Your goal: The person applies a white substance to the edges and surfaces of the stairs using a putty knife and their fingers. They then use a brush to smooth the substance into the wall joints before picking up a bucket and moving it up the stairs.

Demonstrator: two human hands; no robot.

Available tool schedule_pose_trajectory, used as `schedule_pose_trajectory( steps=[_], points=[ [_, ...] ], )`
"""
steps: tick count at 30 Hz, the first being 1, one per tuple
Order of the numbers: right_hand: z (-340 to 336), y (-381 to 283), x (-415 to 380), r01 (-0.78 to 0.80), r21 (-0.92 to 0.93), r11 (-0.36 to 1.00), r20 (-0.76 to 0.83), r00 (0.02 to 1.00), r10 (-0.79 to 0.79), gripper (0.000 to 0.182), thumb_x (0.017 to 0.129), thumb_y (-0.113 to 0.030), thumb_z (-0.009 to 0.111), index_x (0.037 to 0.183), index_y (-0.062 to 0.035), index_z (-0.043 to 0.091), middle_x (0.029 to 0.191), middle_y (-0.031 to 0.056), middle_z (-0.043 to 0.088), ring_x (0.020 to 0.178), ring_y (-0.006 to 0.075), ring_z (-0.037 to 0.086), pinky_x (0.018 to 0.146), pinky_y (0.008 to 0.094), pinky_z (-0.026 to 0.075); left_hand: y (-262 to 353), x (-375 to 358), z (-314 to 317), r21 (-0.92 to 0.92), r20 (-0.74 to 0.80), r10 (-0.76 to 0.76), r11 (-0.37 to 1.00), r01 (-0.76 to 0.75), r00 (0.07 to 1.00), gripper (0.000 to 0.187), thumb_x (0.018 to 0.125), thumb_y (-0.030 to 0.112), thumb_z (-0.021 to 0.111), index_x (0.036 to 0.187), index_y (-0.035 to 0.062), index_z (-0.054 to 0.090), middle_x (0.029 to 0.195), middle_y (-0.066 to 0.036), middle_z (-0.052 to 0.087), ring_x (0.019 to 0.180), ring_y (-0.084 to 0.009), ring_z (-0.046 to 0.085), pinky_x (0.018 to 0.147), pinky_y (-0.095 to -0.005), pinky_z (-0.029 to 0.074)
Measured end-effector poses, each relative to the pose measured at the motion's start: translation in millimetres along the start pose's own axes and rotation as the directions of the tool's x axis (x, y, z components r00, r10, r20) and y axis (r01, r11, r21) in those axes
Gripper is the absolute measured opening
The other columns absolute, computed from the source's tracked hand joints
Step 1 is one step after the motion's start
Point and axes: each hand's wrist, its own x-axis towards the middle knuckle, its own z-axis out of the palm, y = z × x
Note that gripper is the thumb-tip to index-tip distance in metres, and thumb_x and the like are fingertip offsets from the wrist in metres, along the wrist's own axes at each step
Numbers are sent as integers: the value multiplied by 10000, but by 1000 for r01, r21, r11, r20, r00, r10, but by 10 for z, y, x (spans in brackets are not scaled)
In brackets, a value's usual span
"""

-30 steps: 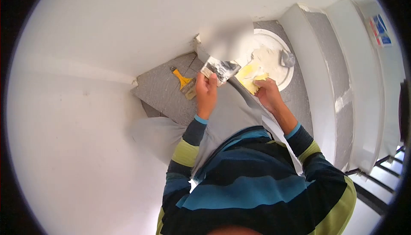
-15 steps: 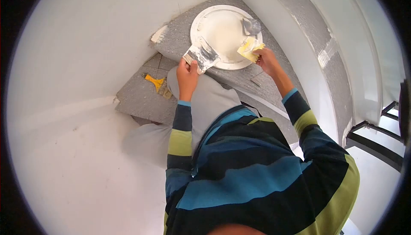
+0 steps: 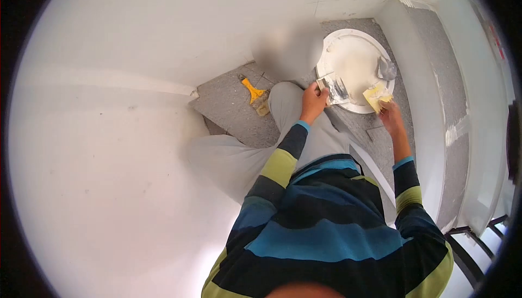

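My left hand (image 3: 314,103) is closed on a wide metal scraper (image 3: 335,89) whose blade is smeared with white and dark paste, at the left edge of a round white tray (image 3: 334,38). In my right hand (image 3: 390,115) is a yellow scraper (image 3: 375,97) with white paste on it, over the tray's lower right rim. Whitish paste (image 3: 353,70) covers the tray's middle. A grey lump (image 3: 386,69), its exact nature unclear, rests at the tray's right side. The tray lies on a grey stone step.
A yellow-handled brush or scraper (image 3: 252,90) lies on the lower grey step (image 3: 225,99) to the left. White walls rise at the left and back. More curved steps (image 3: 435,42) run along the right, with a black metal frame (image 3: 466,257) at the lower right.
The view has turned, so the tray and both hands appear further right and lower. Both hands keep their scrapers. A grey blurred shape now shows left of the tray.
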Motion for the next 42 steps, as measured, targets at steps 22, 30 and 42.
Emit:
schedule_pose_trajectory(
  steps=[22, 30, 42],
  points=[
    [-685, -110, -109, 51, 60, 997, -49, 998, -48, 242, 796, -68, 541, 1032, -18, 525, 954, 50, 581, 844, 154, 578, 694, 303, 474, 166, -68, 353, 617, -65, 157, 783, -84, 986, 422, 815, 251, 611, 1090, -47, 493, 885, -152, 599, 804, -274, 589, 707, -381, 475],
    [-593, -254, 214, 257, -511, 820, 111, 966, -234, 217, 780, -75, 525, 981, -18, 585, 936, 92, 600, 821, 196, 596, 679, 329, 486, 216, -329, 682, 936, -48, 535, 318, -148, 844, 656, 737, 286, 671, 1243, -8, 373, 1120, -252, 454, 1034, -369, 447, 901, -447, 337],
    [261, -858, 694, 667, -716, 207, 551, 721, -420, 220, 731, -128, 543, 895, 16, 567, 751, 161, 596, 714, 319, 572, 643, 390, 440, -137, -891, 1762, 728, 664, 0, 231, -646, 748, 430, 703, 290, 667, 1038, 40, 568, 1012, -154, 549, 985, -317, 517, 803, -463, 419]
  ],
)
